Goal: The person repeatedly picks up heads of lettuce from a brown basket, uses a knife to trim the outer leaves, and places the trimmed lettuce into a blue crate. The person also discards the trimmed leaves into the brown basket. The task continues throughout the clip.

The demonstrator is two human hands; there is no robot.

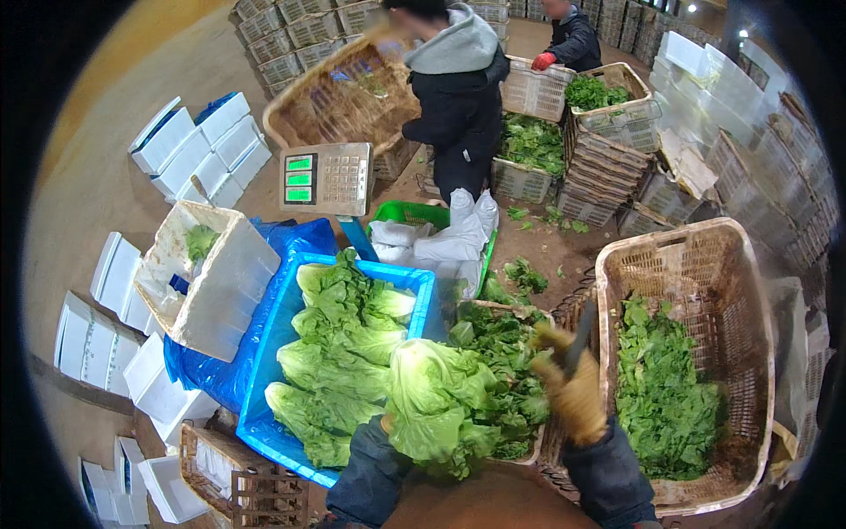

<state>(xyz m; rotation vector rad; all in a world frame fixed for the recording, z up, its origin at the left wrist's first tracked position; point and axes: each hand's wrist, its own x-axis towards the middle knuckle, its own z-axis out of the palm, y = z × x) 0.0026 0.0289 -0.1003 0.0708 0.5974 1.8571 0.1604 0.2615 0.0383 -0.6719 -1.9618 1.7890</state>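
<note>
A large pale-green head of lettuce (432, 392) is held up in front of me by my left hand (386, 424). Only a sliver of that hand shows; the leaves hide its fingers. My right hand (577, 397), in a yellow work glove, is closed round a knife (582, 335) whose dark blade points upward. To the left, several trimmed lettuces (330, 344) lie in rows in a blue-lined crate (248, 414). Below and between my hands, a crate of loose green leaves (511, 397) is partly covered by the held lettuce.
At right stands a big dirty plastic basket (687, 247) with leaves inside. A scale display (326, 179) rises beyond the blue crate, near a white foam box (231, 295). Farther off, one person (458, 97) bends by a basket; another (575, 40) wears a red glove.
</note>
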